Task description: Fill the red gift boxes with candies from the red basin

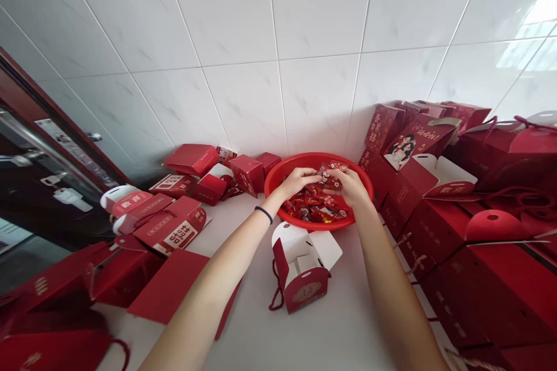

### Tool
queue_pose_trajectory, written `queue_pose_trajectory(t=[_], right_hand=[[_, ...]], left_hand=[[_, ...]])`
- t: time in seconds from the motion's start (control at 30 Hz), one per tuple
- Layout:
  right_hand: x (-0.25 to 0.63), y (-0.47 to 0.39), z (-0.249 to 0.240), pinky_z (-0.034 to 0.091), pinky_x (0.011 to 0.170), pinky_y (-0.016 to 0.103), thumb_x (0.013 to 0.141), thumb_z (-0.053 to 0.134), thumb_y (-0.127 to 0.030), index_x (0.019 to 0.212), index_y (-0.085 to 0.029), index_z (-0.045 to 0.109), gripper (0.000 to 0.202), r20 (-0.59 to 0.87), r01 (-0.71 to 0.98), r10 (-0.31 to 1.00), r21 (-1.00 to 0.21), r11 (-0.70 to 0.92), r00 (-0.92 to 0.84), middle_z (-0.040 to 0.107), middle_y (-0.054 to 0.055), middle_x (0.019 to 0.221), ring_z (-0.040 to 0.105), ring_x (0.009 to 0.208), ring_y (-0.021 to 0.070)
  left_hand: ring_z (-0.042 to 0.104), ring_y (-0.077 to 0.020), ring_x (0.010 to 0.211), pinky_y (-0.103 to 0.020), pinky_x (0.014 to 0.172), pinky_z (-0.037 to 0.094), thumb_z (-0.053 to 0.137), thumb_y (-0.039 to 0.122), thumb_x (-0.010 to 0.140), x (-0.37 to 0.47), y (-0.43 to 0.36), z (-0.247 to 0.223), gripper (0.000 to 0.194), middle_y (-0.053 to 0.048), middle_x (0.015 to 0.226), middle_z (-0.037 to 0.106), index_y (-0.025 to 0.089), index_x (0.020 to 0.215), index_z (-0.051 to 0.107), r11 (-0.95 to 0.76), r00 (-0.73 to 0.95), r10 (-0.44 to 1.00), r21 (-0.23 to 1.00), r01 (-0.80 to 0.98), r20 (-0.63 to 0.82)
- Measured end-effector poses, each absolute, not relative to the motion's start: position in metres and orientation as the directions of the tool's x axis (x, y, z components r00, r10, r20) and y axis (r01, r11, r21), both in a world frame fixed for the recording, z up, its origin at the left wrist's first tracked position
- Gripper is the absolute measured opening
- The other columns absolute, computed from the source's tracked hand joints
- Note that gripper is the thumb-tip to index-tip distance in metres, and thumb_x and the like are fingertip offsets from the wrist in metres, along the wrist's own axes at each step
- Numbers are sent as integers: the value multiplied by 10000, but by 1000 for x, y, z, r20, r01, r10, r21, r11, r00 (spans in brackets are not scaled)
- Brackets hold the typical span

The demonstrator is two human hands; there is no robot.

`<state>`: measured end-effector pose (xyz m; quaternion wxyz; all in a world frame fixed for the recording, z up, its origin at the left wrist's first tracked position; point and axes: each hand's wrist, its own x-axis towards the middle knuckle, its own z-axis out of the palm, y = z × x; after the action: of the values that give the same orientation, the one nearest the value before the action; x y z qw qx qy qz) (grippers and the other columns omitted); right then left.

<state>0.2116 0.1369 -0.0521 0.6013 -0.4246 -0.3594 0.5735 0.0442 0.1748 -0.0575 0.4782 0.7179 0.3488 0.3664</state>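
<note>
A red plastic basin [278, 167] of wrapped sweets [311, 206] stands against the wall. Above the sweets, my left hand [299, 181] and my right hand [350, 186] come together from either side. Between their fingertips is a red packet [334, 168] with white and gold print, and the fingers of both are closed on it. My fingers cover part of the packet. In front of the basin, a small red gift box [306, 290] stands upright with its flaps spread and its white inside showing. A twisted red cord handle [275, 295] hangs at its left side.
Red gift boxes [452, 232] are stacked along the right, several with cord handles. More red boxes [176, 226] lie on the left, some tipped over. Behind the white table [339, 324] rises a tiled wall [243, 93]. A door with keys [72, 197] is at far left.
</note>
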Motion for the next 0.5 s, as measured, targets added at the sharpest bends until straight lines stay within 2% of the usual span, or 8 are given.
queue_pose_trajectory(t=[0.13, 0.23, 0.3, 0.37, 0.5], right_hand=[[212, 139, -53, 569, 500, 260, 554, 834, -240, 745, -164, 655, 273, -25, -415, 985, -908, 48, 170, 699, 23, 722, 665, 650, 175], [218, 145, -55, 570, 537, 244, 584, 803, -274, 766, -192, 605, 281, -22, -457, 941, -878, 143, 338, 662, -32, 676, 643, 646, 144], [224, 149, -57, 574, 556, 244, 595, 791, -290, 779, -205, 570, 300, -37, -478, 905, -858, 189, 424, 645, -54, 667, 640, 655, 136], [228, 152, -59, 574, 555, 245, 601, 790, -313, 773, -206, 549, 315, -51, -491, 881, -844, 214, 471, 640, -56, 664, 642, 658, 134], [232, 155, -61, 574, 550, 249, 599, 809, -342, 772, -204, 550, 341, -71, -514, 864, -826, 229, 499, 642, -51, 659, 653, 649, 139]], left_hand=[[639, -184, 781, -305, 739, 501, 661, 530, 828, 46, 181, -62, 391, -50, 831, 719, 146, 844, 736, -329, 525, 841, 897, 297, 135], [677, -199, 846, -313, 786, 527, 582, 426, 904, 48, 191, -65, 325, -67, 930, 755, 160, 977, 753, -341, 567, 822, 839, 424, 48], [685, -220, 950, -312, 869, 517, 646, 323, 848, 52, 200, -67, 245, -68, 1028, 767, 182, 1012, 761, -370, 593, 805, 775, 513, -8], [673, -242, 1029, -307, 924, 495, 725, 235, 740, 57, 209, -70, 262, -59, 1089, 766, 208, 997, 769, -402, 609, 791, 699, 592, -62], [683, -276, 978, -307, 876, 507, 798, 179, 573, 64, 223, -82, 317, -69, 1001, 777, 219, 886, 770, -402, 587, 793, 585, 705, -162]])
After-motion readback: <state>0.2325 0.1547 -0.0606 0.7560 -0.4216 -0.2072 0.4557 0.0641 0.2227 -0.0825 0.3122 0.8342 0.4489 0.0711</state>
